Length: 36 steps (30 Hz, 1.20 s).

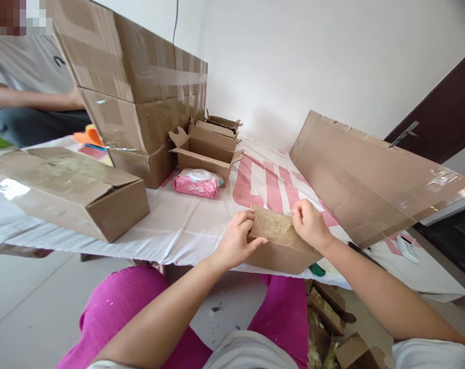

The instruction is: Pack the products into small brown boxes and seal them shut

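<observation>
A small brown cardboard box [276,258] lies near the front edge of the cloth-covered table, right before me. Yellowish, wrinkled tape [273,224] covers part of its top. My left hand [243,237] grips the left end of the box, its thumb stretched along the near side and its fingers bent over the far corner. Over the right end of the top, my right hand [309,223] is closed with its fingertips pinched together; whatever they hold is hidden. A dark green object [317,269] pokes out by the box's right end.
Large stacked cartons [159,77] rise at left behind a long taped box [63,179]. Open small boxes [209,148] and a pink wipes pack [197,183] stand mid-table. A cardboard panel [371,179] leans at right. Scrap cardboard [328,312] lies below. Another person [28,66] sits at left.
</observation>
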Tool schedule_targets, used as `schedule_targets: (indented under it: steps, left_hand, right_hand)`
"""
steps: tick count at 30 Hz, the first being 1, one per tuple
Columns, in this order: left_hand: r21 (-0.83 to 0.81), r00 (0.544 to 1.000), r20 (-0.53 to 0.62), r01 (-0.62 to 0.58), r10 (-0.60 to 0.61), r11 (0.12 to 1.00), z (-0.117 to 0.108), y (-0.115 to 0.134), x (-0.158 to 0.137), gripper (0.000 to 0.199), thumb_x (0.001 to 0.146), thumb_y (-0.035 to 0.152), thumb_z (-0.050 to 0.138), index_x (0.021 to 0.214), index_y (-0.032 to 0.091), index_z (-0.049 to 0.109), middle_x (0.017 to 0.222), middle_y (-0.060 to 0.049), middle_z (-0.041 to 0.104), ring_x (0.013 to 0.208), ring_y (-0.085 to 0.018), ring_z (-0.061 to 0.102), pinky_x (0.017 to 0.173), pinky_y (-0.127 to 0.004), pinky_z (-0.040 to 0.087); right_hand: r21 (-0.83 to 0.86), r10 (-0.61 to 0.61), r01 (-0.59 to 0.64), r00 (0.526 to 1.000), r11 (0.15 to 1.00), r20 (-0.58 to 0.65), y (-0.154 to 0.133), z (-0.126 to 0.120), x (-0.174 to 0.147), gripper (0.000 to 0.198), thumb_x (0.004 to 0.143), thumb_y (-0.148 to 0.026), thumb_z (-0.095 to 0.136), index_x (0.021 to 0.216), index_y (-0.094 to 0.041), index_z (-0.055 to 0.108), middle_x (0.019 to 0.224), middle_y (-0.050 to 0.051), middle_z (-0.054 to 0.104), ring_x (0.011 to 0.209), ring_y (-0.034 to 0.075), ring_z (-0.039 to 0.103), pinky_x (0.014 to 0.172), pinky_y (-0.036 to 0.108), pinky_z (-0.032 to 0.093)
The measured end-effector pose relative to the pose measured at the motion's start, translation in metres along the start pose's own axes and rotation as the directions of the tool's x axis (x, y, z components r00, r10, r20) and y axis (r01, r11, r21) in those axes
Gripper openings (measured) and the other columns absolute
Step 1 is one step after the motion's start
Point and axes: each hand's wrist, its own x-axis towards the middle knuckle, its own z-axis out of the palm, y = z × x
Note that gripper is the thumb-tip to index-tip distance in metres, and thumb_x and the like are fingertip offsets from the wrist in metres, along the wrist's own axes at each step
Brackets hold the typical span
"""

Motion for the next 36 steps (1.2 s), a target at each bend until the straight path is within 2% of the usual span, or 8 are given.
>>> schedule_targets:
  steps: [4,8,13,17,21,26,29,36]
  left_hand:
    - [-0.015,1.0,0.008,0.015,-0.014,1.0,-0.001,0.001,-0.001,0.029,0.083,0.044,0.066,0.075,0.02,0.051,0.101,-0.01,0.058,0.118,-0.029,0.051,0.098,-0.045,0.047]
    - [-0.01,1.0,0.011,0.016,-0.016,1.0,0.0,0.001,-0.001,0.028,0.082,0.042,0.066,0.075,0.019,0.051,0.103,-0.01,0.058,0.118,-0.029,0.05,0.098,-0.045,0.046]
    - [-0.007,0.999,0.022,0.032,-0.031,0.999,0.001,0.0,0.001,0.026,0.083,0.042,0.066,0.078,0.019,0.054,0.104,-0.01,0.058,0.117,-0.029,0.051,0.099,-0.046,0.045]
    - [-0.018,0.999,0.024,0.03,-0.03,0.999,0.001,-0.001,0.003,0.025,0.083,0.042,0.065,0.085,0.019,0.057,0.106,-0.01,0.058,0.118,-0.028,0.049,0.1,-0.045,0.044]
    - [-0.024,0.999,0.023,0.048,-0.047,0.999,0.001,-0.002,0.003,0.028,0.083,0.046,0.064,0.081,0.019,0.055,0.104,-0.01,0.058,0.117,-0.028,0.05,0.099,-0.043,0.043]
    - [0.026,0.995,-0.012,0.1,-0.1,0.995,0.007,-0.002,0.002,0.027,0.091,0.045,0.052,0.081,0.02,0.054,0.106,-0.009,0.058,0.119,-0.028,0.05,0.099,-0.046,0.04]
    - [0.059,0.991,-0.029,0.132,-0.13,0.99,0.011,-0.002,0.002,0.026,0.094,0.04,0.045,0.08,0.02,0.052,0.108,-0.009,0.059,0.12,-0.027,0.05,0.098,-0.046,0.037]
    - [0.079,0.979,-0.046,0.201,-0.198,0.976,0.016,-0.002,0.007,0.026,0.091,0.038,0.046,0.073,0.02,0.05,0.106,-0.007,0.059,0.119,-0.027,0.051,0.1,-0.046,0.034]
  right_hand:
    - [0.26,0.185,-0.152,0.977,0.954,-0.107,0.014,-0.01,0.008,0.01,0.083,-0.017,0.045,0.092,-0.022,0.046,0.106,0.009,0.066,0.073,0.017,0.065,0.065,0.032,0.052]
    - [0.292,-0.04,0.071,0.993,0.954,-0.109,0.001,-0.026,-0.005,0.024,0.082,-0.007,0.041,0.094,-0.023,0.055,0.105,0.006,0.067,0.082,0.016,0.066,0.074,0.033,0.054]
    - [0.209,-0.343,0.327,0.938,0.921,0.042,-0.033,-0.035,-0.024,0.026,0.089,-0.009,0.041,0.107,-0.022,0.056,0.097,0.007,0.066,0.092,0.019,0.064,0.08,0.034,0.054]
    - [0.154,-0.313,0.292,0.939,0.944,0.141,-0.045,-0.034,-0.029,0.004,0.088,-0.024,0.057,0.09,-0.021,0.055,0.086,0.006,0.062,0.078,0.019,0.062,0.069,0.034,0.054]
    - [0.151,-0.257,0.256,0.966,0.955,-0.015,-0.046,-0.028,-0.032,0.029,0.085,-0.019,0.058,0.063,-0.022,0.039,0.088,0.007,0.061,0.081,0.018,0.064,0.068,0.032,0.054]
    - [0.249,-0.143,0.131,0.989,0.96,0.034,-0.043,-0.02,-0.034,0.016,0.088,-0.008,0.045,0.086,-0.024,0.05,0.09,0.004,0.067,0.075,0.014,0.068,0.059,0.025,0.056]
    - [0.165,-0.197,0.184,0.978,0.969,0.066,-0.039,-0.019,-0.031,0.028,0.091,-0.008,0.044,0.11,-0.025,0.054,0.097,0.004,0.07,0.087,0.017,0.069,0.073,0.03,0.059]
    - [-0.004,-0.348,0.35,0.933,0.937,0.089,-0.037,-0.02,-0.015,0.018,0.091,-0.009,0.047,0.095,-0.023,0.058,0.088,0.003,0.071,0.081,0.017,0.068,0.073,0.03,0.056]
